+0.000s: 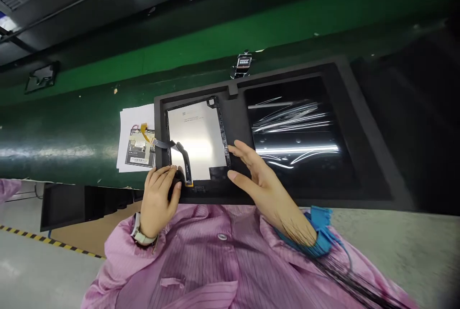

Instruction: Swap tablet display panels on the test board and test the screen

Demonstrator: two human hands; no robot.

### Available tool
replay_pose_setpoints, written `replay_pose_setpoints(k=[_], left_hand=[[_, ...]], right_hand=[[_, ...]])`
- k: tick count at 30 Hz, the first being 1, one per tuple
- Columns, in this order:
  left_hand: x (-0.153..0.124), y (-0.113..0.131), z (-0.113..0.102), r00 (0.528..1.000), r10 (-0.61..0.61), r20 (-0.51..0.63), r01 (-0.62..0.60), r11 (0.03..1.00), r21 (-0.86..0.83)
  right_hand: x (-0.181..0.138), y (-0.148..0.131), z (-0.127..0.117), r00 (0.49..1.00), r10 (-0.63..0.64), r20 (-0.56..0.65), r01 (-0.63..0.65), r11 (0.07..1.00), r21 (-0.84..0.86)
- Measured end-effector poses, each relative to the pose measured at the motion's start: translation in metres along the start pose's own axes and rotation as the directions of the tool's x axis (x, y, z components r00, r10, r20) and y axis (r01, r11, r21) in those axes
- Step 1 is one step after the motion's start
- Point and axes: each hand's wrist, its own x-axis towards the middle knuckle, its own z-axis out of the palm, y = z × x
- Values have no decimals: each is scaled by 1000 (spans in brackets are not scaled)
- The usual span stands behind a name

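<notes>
The left hand [158, 194] curls over the near-left corner of a black moulded tray [239, 127], fingers on a black ribbon cable [185, 163]; whether it grips is unclear; the right hand [257, 177], fingers spread wide, rests flat beside a pale rectangular panel [197, 139] lying between both hands

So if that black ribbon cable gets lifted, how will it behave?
The ribbon cable is probably floppy and very light: it is thin and curves over the panel. Its lower end lies by the left hand, so it would likely pivot there. Probably creases easily.
</notes>
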Motion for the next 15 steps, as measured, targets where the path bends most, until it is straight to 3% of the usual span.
replay_pose_setpoints(k=[2,4,5,7,9,10,12,15], left_hand=[[8,-3,-16,998,-62,30,66,986,-152],[22,-1,-32,985,-160,-57,128,921,-369],[30,2,-39,966,-219,-137,123,857,-500],[48,7,-50,911,-327,-249,47,684,-728],[63,9,-58,892,-401,-209,32,515,-856],[68,9,-62,893,-426,-143,76,457,-886],[73,6,-69,888,-460,-12,186,382,-905],[73,2,-75,862,-496,107,278,285,-917]], right_hand=[[-6,-14,4,996,-83,28,80,992,94],[-11,-33,15,971,-223,81,214,971,112],[-11,-42,23,942,-313,124,301,948,108],[-7,-56,41,834,-500,234,486,866,118],[2,-60,60,732,-613,298,600,787,145],[7,-58,69,719,-628,298,617,774,141],[16,-49,85,785,-566,252,570,819,64],[22,-30,106,900,-377,218,414,896,-159]])
